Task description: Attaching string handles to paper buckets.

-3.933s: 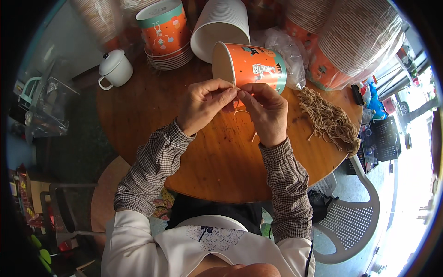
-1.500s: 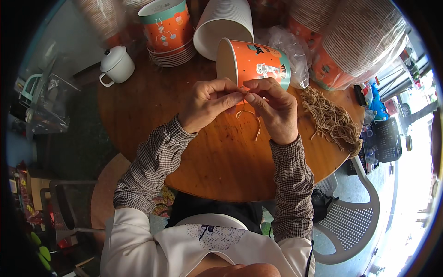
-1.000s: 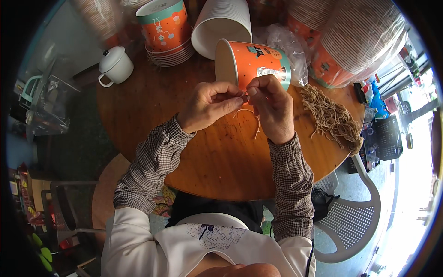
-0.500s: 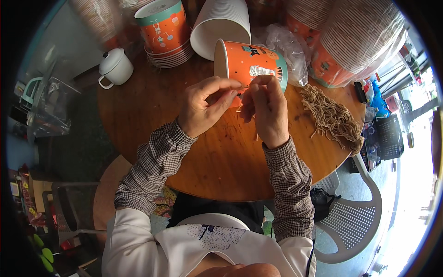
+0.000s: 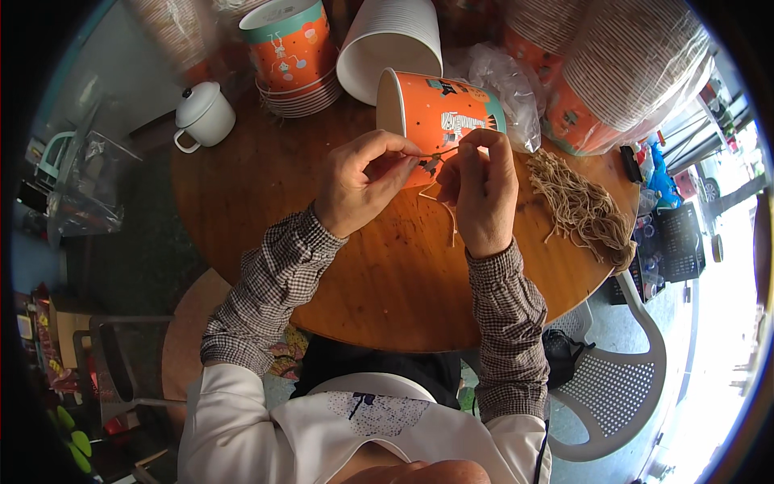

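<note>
From here, the left hand (image 5: 359, 181) and right hand (image 5: 486, 189) each look pinched closed on the thin tan twine (image 5: 436, 156), seemingly holding it taut before the orange paper tub (image 5: 427, 113) lying sideways on the brown wooden table (image 5: 367, 278).

"What have you got there?"

"A thin tan string (image 5: 440, 153). I have one part of it pinched in my left hand (image 5: 360, 176) and another in my right hand (image 5: 485, 189). The short stretch between them runs nearly straight, with a small lump in it that looks like a knot."

"And the rest?"

"A loose length bends and dangles below, over the table (image 5: 367, 270)."

"What's behind it?"

"An orange paper bucket (image 5: 423, 113), lying on its side, pale mouth to my left, teal band to my right, little figures printed round it. Whether the string touches its wall, I can't tell."
</note>
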### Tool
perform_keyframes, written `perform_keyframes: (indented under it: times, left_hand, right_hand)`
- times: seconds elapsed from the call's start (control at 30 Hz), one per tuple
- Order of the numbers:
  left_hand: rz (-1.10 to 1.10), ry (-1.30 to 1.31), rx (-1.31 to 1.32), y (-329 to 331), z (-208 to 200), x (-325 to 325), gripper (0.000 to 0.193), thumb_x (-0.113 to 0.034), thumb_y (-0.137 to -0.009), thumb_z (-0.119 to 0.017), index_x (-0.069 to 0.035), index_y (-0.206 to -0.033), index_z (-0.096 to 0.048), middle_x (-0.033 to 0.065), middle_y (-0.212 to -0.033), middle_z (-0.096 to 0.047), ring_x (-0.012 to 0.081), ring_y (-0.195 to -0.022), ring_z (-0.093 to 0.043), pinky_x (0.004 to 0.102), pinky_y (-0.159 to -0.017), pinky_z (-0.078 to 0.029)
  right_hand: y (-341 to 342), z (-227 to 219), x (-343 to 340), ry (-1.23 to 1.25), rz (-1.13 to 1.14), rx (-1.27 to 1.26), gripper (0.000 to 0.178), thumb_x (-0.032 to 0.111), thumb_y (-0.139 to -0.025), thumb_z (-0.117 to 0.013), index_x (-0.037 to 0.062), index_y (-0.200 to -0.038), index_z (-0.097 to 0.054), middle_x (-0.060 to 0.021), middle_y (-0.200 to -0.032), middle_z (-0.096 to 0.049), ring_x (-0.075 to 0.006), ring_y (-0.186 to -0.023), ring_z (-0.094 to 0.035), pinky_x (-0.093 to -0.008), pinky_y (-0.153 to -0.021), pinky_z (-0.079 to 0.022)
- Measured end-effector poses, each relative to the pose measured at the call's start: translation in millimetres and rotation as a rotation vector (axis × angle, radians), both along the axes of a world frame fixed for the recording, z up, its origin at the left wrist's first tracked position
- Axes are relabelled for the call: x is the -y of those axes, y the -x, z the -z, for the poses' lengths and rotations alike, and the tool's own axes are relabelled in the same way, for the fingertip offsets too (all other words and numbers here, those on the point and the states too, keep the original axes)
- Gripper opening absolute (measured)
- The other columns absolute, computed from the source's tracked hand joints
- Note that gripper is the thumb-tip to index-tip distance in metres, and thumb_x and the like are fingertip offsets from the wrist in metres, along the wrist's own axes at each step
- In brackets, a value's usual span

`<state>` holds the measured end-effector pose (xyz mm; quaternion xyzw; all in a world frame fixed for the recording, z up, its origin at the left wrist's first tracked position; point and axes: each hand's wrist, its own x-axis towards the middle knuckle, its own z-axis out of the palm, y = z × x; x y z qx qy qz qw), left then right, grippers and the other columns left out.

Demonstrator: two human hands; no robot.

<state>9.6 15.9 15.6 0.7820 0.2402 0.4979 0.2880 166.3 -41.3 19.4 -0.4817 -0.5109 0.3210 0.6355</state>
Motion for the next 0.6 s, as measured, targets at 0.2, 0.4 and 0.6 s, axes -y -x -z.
perform_keyframes:
  times: [0.2,0.4,0.6]
  left_hand:
    - [-0.033,0.024,0.001,-1,1,1,0.006,0.003,-0.082,-0.064,0.000,-0.085,-0.061,0.0033,-0.076,-0.064,0.0061,-0.064,-0.060,0.0205,-0.056,-0.047]
    - [-0.038,0.011,0.048,-3,-1,2,0.006,0.003,-0.084,-0.061,-0.001,-0.083,-0.057,-0.0017,-0.062,-0.056,0.0021,-0.052,-0.052,0.0188,-0.047,-0.040]
    - [-0.040,0.042,0.081,-3,1,1,0.006,0.002,-0.085,-0.061,-0.001,-0.084,-0.056,-0.0019,-0.060,-0.054,0.0023,-0.050,-0.050,0.0198,-0.046,-0.039]
  right_hand:
    - [-2,0,-1,-0.018,0.085,0.077,0.003,0.007,-0.098,-0.042,0.0050,-0.100,-0.043,-0.0066,-0.066,-0.060,-0.0100,-0.053,-0.056,-0.0246,-0.047,-0.045]
    - [-3,9,-6,-0.117,0.141,0.134,0.004,0.007,-0.098,-0.041,0.0037,-0.097,-0.041,-0.0065,-0.066,-0.060,-0.0106,-0.056,-0.057,-0.0253,-0.051,-0.046]
    - [-1,6,-5,-0.114,0.083,-0.006,0.006,0.007,-0.098,-0.041,0.0026,-0.095,-0.042,-0.0051,-0.067,-0.056,-0.0097,-0.056,-0.054,-0.0241,-0.051,-0.045]
